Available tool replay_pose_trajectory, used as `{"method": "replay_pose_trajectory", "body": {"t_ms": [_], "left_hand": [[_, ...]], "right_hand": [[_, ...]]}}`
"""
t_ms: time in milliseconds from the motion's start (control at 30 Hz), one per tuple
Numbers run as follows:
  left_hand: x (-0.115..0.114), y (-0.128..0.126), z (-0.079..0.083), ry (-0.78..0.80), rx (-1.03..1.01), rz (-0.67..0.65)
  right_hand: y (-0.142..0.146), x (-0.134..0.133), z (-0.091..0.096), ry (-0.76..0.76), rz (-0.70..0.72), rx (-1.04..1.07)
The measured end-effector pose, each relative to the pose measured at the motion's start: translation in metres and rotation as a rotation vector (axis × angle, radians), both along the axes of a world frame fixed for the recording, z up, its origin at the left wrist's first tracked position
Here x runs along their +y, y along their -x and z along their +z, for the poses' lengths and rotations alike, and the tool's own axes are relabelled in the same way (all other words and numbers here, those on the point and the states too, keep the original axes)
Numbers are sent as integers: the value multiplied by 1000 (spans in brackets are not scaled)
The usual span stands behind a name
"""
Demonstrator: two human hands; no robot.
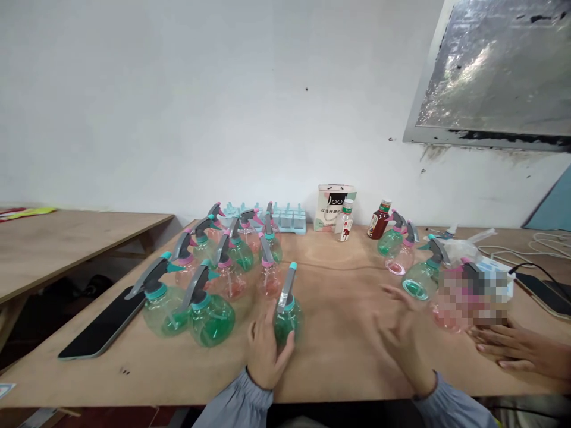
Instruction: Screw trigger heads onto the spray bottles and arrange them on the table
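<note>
Rounded translucent green spray bottle (289, 321), base hidden behind left hand (266, 351), which is curled around it; right hand (401, 336) motion-blurred, loosely spread, holding nothing; pink spray bottle (447, 326) right of it, partly pixelated; carrier bag (325, 219) beyond both hands, lettering partly covered.

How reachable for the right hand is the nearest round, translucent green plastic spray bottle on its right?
Yes, probably: the right hand looks empty and nothing seems to stand between it and the bottle.

Close above the wooden table (332, 356), the head view faces forward and down, white wall (200, 95) filling most of the upper half.
</note>
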State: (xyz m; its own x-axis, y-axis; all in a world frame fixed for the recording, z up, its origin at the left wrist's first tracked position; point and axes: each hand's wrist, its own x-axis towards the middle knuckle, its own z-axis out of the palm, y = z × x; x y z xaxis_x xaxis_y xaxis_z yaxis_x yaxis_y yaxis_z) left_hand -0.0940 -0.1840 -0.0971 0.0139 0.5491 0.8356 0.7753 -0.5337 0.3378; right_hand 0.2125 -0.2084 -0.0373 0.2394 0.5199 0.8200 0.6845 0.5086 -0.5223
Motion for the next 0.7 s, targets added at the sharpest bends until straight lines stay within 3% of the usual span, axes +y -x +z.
{"method": "replay_pose_trajectory", "body": {"t_ms": [100,200,300,400,467,567,633,700], "left_hand": [[-1,-15,-2,71,-24,39],[-5,-25,-5,121,-47,-13],[-13,-28,1,163,-136,-169],[-11,-21,25,138,-330,-269],[3,-12,47,57,-437,-224],[43,1,75,-34,-481,-118],[72,7,81,-42,-482,-108],[95,10,77,0,-488,-129]], "right_hand": [[60,28,0,175,283,-53],[106,51,6,294,515,-35],[125,65,19,355,583,-7],[124,77,35,373,613,75],[120,87,44,397,675,202],[115,102,54,402,756,412],[114,109,59,388,802,547],[113,111,61,384,837,661]]}}
